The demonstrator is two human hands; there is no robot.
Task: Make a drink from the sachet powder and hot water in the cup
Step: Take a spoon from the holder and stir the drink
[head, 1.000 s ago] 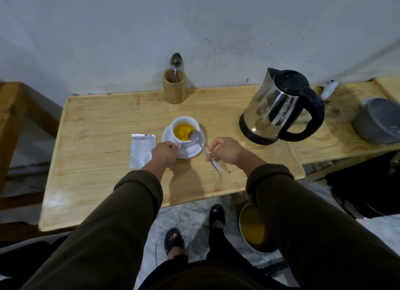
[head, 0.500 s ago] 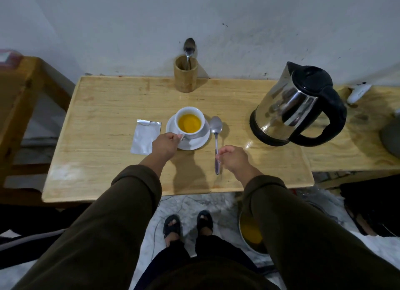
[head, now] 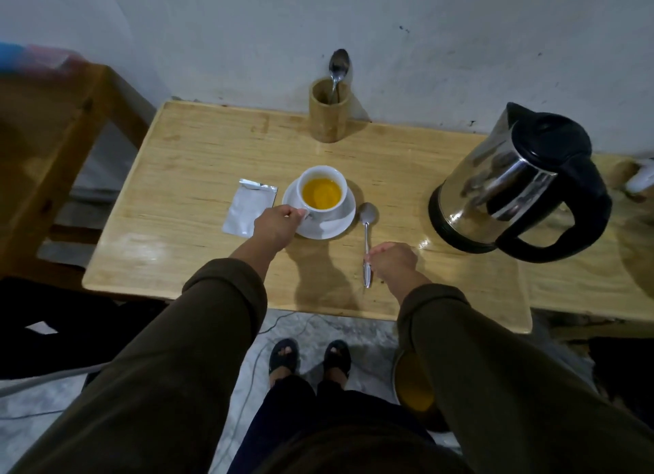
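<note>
A person in dark olive sleeves is standing at a wooden table (head: 198, 247), the left hand (head: 274, 224) pinching the handle of a white cup (head: 322, 194) that is sitting on its saucer (head: 339, 222) near the table's middle and holding an orange-yellow drink. The right hand (head: 391, 261) is closing loosely around the lower handle of a spoon (head: 367, 236), which is lying flat on the wood just right of the saucer, bowl pointing toward the wall. A silver sachet (head: 247, 210) is lying just left of the saucer (its top edge looks torn). A steel kettle (head: 513, 183) with a black lid is standing to the right, and a wooden holder (head: 327, 119) is keeping a second spoon (head: 338, 66) upright by the wall.
</note>
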